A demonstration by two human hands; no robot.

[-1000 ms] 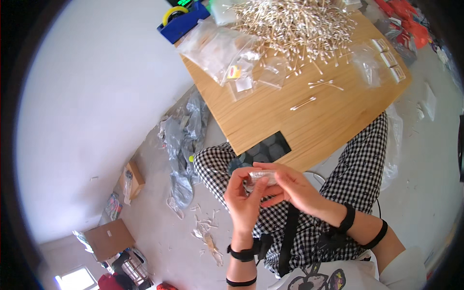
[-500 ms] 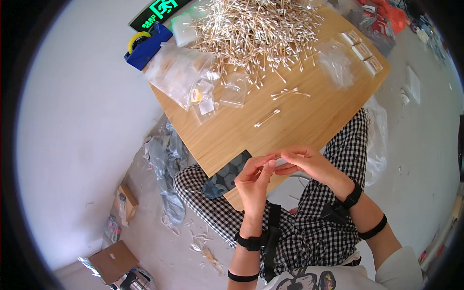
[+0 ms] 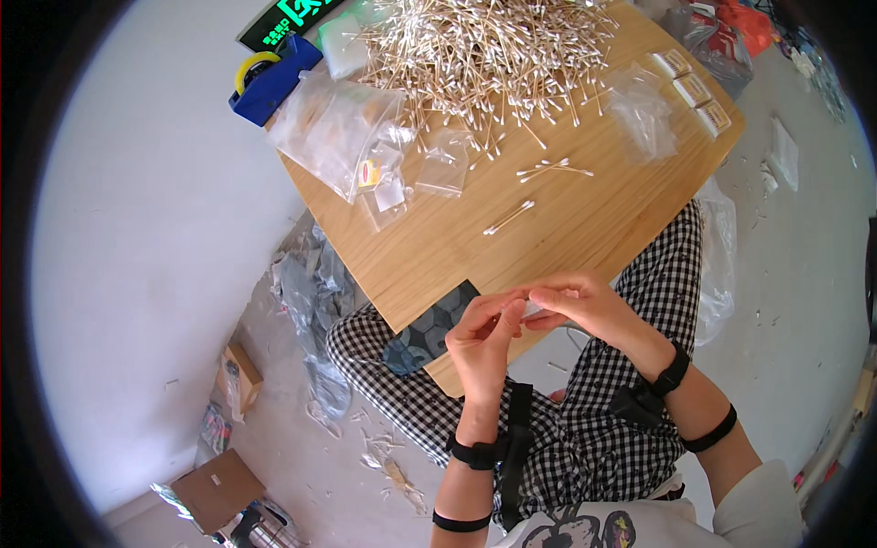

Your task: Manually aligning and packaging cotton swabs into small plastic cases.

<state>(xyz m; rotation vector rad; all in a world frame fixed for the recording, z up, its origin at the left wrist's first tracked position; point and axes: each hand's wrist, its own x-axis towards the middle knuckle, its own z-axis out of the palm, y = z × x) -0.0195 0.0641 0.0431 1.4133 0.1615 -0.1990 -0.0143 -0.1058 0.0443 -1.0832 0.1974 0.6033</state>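
Whitish, partly see-through pale item, small, held up between the two hands at about the near edge of the table. Only a sliver shows; its kind and contents cannot be told.

Left hand: grip closed on the item's left end, thumb against bent fingers. Right hand: grip closed on the right end, thumb above, fingers below. Fingertips of the two hands nearly meet and hide most of the item.

Next outward: dark hexagon-patterned sheet at the table's near left corner. Two swabs side by side lie on bare wood beyond the hands; a few crossed swabs lie a little farther off. Small clear bag to their left, next to a large clear bag. On the right, a crumpled clear bag near three small boxes in a row. Far side: large loose swab heap; blue tape dispenser at the far left corner.

Risks (judgement): a loosened pinch could drop the item past the table edge to the floor, since it is held so near that edge. Should it be thin film, as it looks, pulling the ends apart could crease or tear it. A sleeve or forearm reaching forward might roll the loose swabs out of place.
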